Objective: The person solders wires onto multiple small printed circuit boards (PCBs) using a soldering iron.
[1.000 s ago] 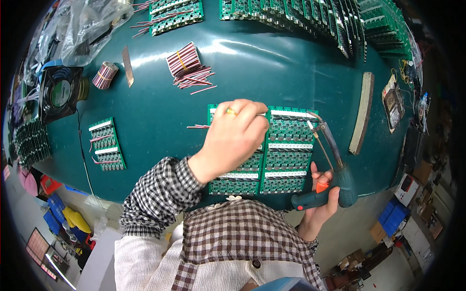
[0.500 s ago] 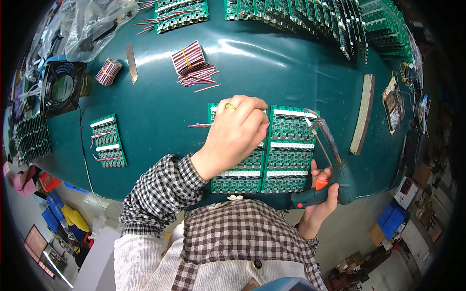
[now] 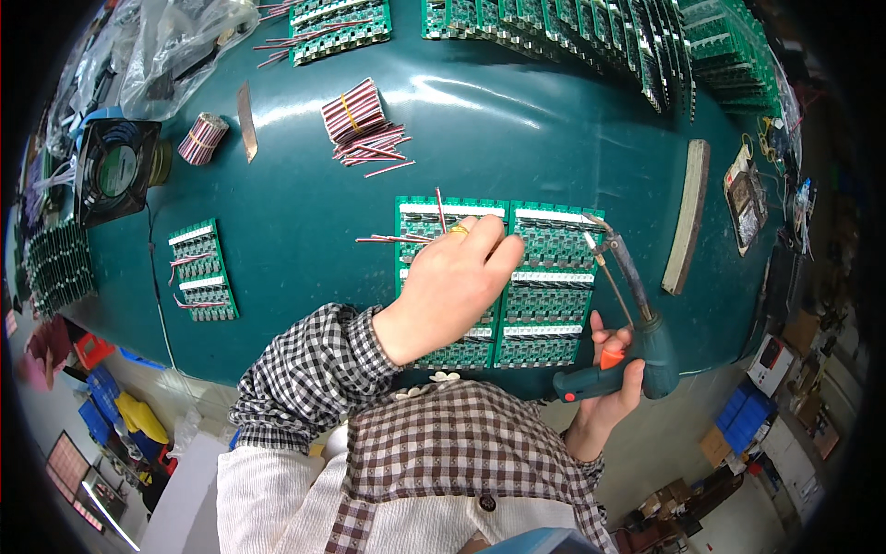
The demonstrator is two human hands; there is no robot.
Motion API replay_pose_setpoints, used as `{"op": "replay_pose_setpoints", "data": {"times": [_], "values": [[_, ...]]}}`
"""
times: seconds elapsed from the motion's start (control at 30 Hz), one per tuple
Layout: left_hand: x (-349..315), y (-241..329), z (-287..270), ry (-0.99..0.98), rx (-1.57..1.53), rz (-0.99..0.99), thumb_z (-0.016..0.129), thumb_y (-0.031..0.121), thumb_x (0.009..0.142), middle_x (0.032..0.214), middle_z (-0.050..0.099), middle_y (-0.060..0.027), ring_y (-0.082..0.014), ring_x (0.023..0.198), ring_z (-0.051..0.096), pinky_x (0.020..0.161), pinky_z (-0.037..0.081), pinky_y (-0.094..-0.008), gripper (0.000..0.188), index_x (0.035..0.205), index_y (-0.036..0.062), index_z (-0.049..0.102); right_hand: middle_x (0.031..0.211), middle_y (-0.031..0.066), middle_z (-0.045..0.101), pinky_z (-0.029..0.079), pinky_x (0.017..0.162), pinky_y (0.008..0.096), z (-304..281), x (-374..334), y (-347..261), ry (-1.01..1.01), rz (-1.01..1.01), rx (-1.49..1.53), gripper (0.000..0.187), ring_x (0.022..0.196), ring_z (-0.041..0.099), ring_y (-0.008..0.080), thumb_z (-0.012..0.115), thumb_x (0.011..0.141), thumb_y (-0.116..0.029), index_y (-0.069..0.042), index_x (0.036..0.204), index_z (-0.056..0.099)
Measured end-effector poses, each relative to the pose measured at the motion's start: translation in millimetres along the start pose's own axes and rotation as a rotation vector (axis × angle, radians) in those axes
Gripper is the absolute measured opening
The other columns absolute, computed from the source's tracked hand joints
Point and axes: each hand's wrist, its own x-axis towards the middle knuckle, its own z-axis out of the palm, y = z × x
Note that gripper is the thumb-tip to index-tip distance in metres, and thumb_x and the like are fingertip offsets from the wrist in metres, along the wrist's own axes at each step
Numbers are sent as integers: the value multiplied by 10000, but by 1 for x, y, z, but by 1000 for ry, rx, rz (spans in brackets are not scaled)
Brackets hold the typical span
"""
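My left hand (image 3: 457, 286) is closed in a pinch above the left green circuit-board panel (image 3: 452, 354). A short red, white and dark wire (image 3: 440, 209) sticks up from its fingers; the fingertips hide its lower end. Another such wire (image 3: 388, 239) lies across that panel's left edge, pointing left. Beside it lies a second circuit-board panel (image 3: 554, 303), uncovered, with white connector rows. My right hand (image 3: 614, 379) is wrapped round the grip of a dark green soldering gun (image 3: 653, 346) with an orange trigger. The gun's tip is over the second panel's upper right corner.
A banded wire bundle (image 3: 353, 109) with loose wires lies beyond the panels, and a smaller bundle (image 3: 202, 138) is farther left. A fan (image 3: 115, 171) and a small wired panel (image 3: 203, 268) stand left. On the right lies a wooden strip (image 3: 686, 217). Board stacks (image 3: 563, 37) line the back.
My left hand has shifted slightly right and down, and a wire now shows standing up at its fingers. My right hand and the soldering gun have barely moved.
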Motion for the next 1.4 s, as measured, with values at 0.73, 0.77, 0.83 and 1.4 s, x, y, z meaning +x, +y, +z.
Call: {"op": "replay_pose_setpoints", "data": {"times": [0.73,0.77,0.83,1.4], "values": [[11,3,5,79,-146,-269,736,-12,764,760,591,-46,-208,648,635,574,500,-342,153,832,68,626,1031,159,653,647,833,446,9,-23,-20,46,30,-198,510,1000,686,305,688,970,-303,97,1262,564],[11,3,5,79,-167,-271,735,-11,764,755,585,-47,-212,644,630,570,497,-345,152,835,68,626,1031,159,653,647,833,446,10,-24,-22,46,30,-199,510,1000,686,305,688,970,-303,97,1262,564],[10,3,5,80,-190,-273,734,-11,764,749,579,-48,-216,639,626,566,493,-347,152,837,68,626,1043,173,656,655,783,419,12,-27,-24,24,47,-254,529,964,692,296,705,951,-301,104,1263,568],[9,6,4,44,-199,-312,740,14,789,784,569,-49,-219,660,618,563,480,-351,163,872,79,615,991,170,657,626,789,404,25,-40,-28,6,110,-502,505,936,668,276,715,923,-212,135,1261,574]]}}
